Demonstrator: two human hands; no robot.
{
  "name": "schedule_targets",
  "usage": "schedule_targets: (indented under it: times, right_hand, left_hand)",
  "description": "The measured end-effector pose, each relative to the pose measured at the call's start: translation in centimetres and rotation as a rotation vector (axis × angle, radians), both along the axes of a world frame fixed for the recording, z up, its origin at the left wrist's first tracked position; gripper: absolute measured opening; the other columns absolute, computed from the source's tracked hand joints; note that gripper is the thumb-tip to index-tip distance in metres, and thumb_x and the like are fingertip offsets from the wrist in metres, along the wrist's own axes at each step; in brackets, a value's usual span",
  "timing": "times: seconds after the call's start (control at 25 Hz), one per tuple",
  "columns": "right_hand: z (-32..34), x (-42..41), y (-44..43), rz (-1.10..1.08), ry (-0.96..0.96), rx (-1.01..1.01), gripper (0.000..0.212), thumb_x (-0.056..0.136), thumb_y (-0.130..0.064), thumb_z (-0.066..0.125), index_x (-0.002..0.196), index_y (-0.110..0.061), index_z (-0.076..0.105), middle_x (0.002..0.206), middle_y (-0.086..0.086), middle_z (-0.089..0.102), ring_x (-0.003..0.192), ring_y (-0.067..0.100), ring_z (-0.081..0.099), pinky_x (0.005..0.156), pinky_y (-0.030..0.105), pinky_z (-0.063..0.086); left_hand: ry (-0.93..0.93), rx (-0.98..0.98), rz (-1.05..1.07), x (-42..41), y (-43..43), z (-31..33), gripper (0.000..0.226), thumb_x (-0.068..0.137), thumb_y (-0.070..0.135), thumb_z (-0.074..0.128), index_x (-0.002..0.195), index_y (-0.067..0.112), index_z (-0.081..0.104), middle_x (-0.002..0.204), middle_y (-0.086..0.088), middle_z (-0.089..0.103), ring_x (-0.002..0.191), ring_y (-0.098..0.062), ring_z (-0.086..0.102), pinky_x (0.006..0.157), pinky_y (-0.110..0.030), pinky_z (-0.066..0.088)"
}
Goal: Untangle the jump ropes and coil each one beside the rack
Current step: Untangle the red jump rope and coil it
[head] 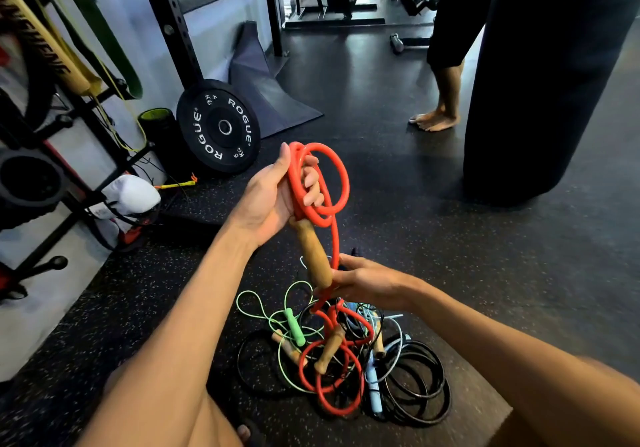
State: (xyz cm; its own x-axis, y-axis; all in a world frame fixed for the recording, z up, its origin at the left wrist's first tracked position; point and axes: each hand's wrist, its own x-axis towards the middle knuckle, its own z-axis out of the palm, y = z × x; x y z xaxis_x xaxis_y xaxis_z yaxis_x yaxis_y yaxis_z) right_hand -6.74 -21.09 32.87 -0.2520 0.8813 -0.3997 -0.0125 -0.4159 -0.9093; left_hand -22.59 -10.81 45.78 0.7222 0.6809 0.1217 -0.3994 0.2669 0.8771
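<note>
The red jump rope [294, 183] is partly coiled: several loops are gathered in the left hand [273, 197], held up above the floor, with the fingers curled round the bundle and the thumb standing beside it. One wooden handle [313, 256] hangs down from those loops. A single red strand runs down beside it into the right hand [363, 280], whose thumb and fingers pinch the strand just at the handle's lower end.

Below that hand the red rope drops into the tangled pile [349, 339] on the rubber floor [381, 100]. There it loops around a second wooden handle [330, 348], mixed with a thin green rope [258, 308] and its green handle [295, 327], a light blue handle [374, 391] and coils of black rope [419, 377].

To the left stands the storage rack [69, 201], with a white boxing glove [131, 192] at its foot. Further back a Rogue weight plate [220, 126] leans against a black steel upright [169, 27]. On the right hangs a black punching bag [540, 83], and another person's bare foot [434, 121] is beside it.
</note>
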Motion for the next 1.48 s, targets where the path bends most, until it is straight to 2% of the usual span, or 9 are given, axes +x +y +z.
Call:
schedule_targets:
  times: [0.12,0.28,0.4,0.48,0.64,0.84,0.96,1.24,1.48]
  right_hand:
    - [1.0,0.0,0.0,-0.074,-0.104,0.02,0.029,0.105,-0.032,0.048,0.101,-0.004,0.051,0.094,0.019,0.073,0.091,0.033,0.072,0.095,0.049,0.054]
    - [4.2,0.6,0.1,-0.28,-0.009,0.05,0.047,0.102,-0.049,0.043,0.07,-0.014,0.047,0.049,0.002,0.038,0.042,0.015,0.039,0.045,0.025,0.041]
    - [5.3,0.7,-0.2,-0.231,0.092,0.032,0.05,0.101,-0.053,0.043,0.07,-0.014,0.047,0.05,0.003,0.033,0.048,0.02,0.039,0.048,0.028,0.046]
    - [3.9,0.4,-0.6,-0.074,0.046,-0.021,0.041,0.101,-0.047,0.048,0.079,-0.012,0.052,0.061,0.011,0.055,0.07,0.035,0.067,0.075,0.044,0.058]
    - [1.1,-0.3,-1.8,0.177,-0.099,-0.105,0.012,0.101,-0.026,0.057,0.098,-0.02,0.047,0.112,0.025,0.07,0.115,0.041,0.065,0.113,0.055,0.038]
    - [2.4,0.1,-1.5,0.001,-0.009,-0.038,0.021,0.103,-0.026,0.052,0.094,-0.008,0.046,0.076,0.018,0.064,0.073,0.035,0.067,0.078,0.053,0.059]
    - [3.4,0.3,-1.0,-0.139,0.01,0.039,0.027,0.102,-0.032,0.053,0.09,-0.009,0.046,0.062,0.006,0.048,0.052,0.018,0.047,0.05,0.032,0.047]
    - [2.0,0.4,-2.4,-0.046,-0.415,0.04,0.024,0.094,-0.016,0.068,0.081,-0.007,0.049,0.068,0.016,0.066,0.054,0.025,0.065,0.051,0.031,0.054]
    - [3.3,1.1,-1.2,-0.158,-0.767,0.476,0.026,0.1,-0.021,0.058,0.077,-0.01,0.053,0.063,0.006,0.07,0.052,0.014,0.057,0.054,0.028,0.046]
  left_hand:
    - [0.042,0.063,0.111,0.1,0.3,-0.1,0.041,0.106,0.039,0.028,0.102,0.004,0.05,0.067,-0.005,0.048,0.048,-0.018,0.047,0.057,-0.031,0.043]
    - [0.066,0.142,0.315,-0.2,1.1,-0.2,0.035,0.108,0.034,0.03,0.104,0.003,0.048,0.061,-0.005,0.05,0.044,-0.017,0.049,0.048,-0.027,0.043]
    - [0.057,0.219,0.406,0.5,1.1,0.1,0.028,0.108,0.03,0.032,0.107,0.004,0.045,0.064,-0.006,0.049,0.042,-0.017,0.048,0.045,-0.027,0.042]
    - [0.057,0.284,0.445,0.8,1.2,0.3,0.026,0.108,0.028,0.033,0.104,0.005,0.044,0.065,-0.008,0.048,0.042,-0.018,0.047,0.043,-0.027,0.04]
    - [0.146,0.372,0.511,0.8,1.7,-0.7,0.022,0.107,0.025,0.037,0.109,0.004,0.043,0.067,-0.008,0.048,0.043,-0.017,0.046,0.043,-0.027,0.04]
    - [0.393,0.669,0.637,0.5,2.3,-2.0,0.024,0.1,0.038,0.046,0.122,0.03,0.046,0.069,-0.001,0.054,0.048,-0.025,0.051,0.05,-0.038,0.049]
    - [0.577,0.851,0.753,0.2,2.4,-2.6,0.025,0.098,0.046,0.045,0.109,0.024,0.044,0.071,-0.003,0.059,0.054,-0.028,0.058,0.058,-0.048,0.052]
    - [0.741,0.976,0.895,0.5,1.7,-2.7,0.031,0.102,0.033,0.05,0.102,0.003,0.046,0.075,0.002,0.047,0.077,-0.037,0.055,0.064,-0.035,0.031]
    - [1.058,1.026,0.753,0.0,2.2,-3.0,0.033,0.102,0.039,0.047,0.11,0.007,0.047,0.1,-0.018,0.066,0.093,-0.042,0.06,0.066,-0.039,0.035]
